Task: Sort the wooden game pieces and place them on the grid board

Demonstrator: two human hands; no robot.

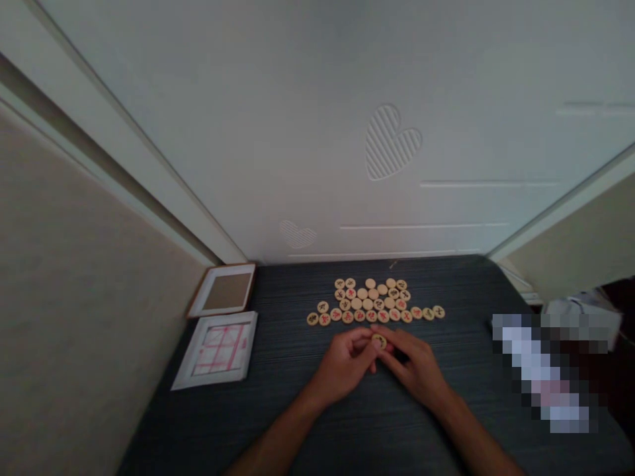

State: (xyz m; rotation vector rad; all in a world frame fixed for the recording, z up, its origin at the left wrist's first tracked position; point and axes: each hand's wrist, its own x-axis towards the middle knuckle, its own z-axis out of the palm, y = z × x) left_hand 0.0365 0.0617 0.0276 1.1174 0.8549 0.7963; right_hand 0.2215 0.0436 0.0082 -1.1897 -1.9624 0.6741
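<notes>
Between my two hands is one round wooden Chinese chess piece with a dark character facing up. My left hand pinches it from the left with thumb and fingers. From the other side my right hand has its fingertips closed on the same piece. Just beyond my fingers lies a long row of chess pieces, some marked in red and some in black. Behind that row several more pieces are grouped, a number of them with blank faces up.
On the dark tabletop, at the left, lie a shallow box lid and a white box with a red-lined sheet. A blurred, pixelated item lies at the right. A white panel with heart reliefs rises behind the table.
</notes>
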